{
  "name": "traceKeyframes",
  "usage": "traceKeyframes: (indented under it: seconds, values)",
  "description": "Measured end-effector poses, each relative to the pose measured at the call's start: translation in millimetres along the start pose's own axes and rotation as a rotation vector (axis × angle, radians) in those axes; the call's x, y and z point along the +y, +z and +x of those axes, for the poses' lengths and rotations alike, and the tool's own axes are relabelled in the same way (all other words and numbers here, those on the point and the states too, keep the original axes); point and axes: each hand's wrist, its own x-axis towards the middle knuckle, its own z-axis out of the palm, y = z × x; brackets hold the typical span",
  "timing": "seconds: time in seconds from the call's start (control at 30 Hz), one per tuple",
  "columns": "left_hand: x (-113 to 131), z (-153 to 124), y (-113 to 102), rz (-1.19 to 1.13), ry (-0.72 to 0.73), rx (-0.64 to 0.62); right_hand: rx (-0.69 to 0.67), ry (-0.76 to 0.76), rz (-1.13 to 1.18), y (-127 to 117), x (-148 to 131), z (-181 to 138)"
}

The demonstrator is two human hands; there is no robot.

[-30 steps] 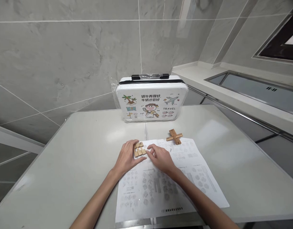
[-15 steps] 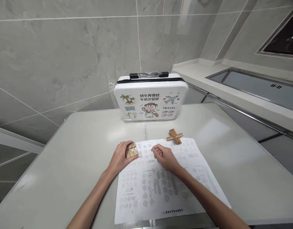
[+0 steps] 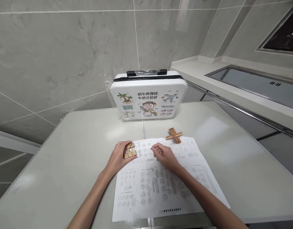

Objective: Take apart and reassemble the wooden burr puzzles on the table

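A small group of light wooden puzzle pieces (image 3: 130, 154), with a gap in its middle, lies at the upper left corner of a printed sheet (image 3: 136, 210). Thumb and fingers of my left hand (image 3: 117, 156) are closed around its left side. Over the sheet's upper middle rests my right hand (image 3: 164, 155), its fingers curled in; whether anything is inside them is hidden. Beyond that hand, at the sheet's top edge, lies a cross-shaped wooden puzzle (image 3: 174, 136), touched by neither hand.
A white carry case (image 3: 149, 100) in clear plastic wrap stands at the back of the pale table (image 3: 232, 159). A grey tiled wall (image 3: 65, 57) rises behind it. To the right runs a counter (image 3: 191, 68) with a sink (image 3: 256, 82).
The whole view has shifted slightly. Both hands keep their places on the sheet and the wooden pieces look the same.
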Motion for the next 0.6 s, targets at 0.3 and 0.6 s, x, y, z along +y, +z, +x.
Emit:
traceKeyframes:
  seconds: [0.3, 0.6]
  values:
    - [3, -2, -2, 0.006, 0.018, 0.027, 0.018, 0.236, 0.668, -21, 3, 7]
    - [8, -4, -5, 0.009, 0.022, 0.16, 0.103, 0.266, 1.143, -43, 7, 11]
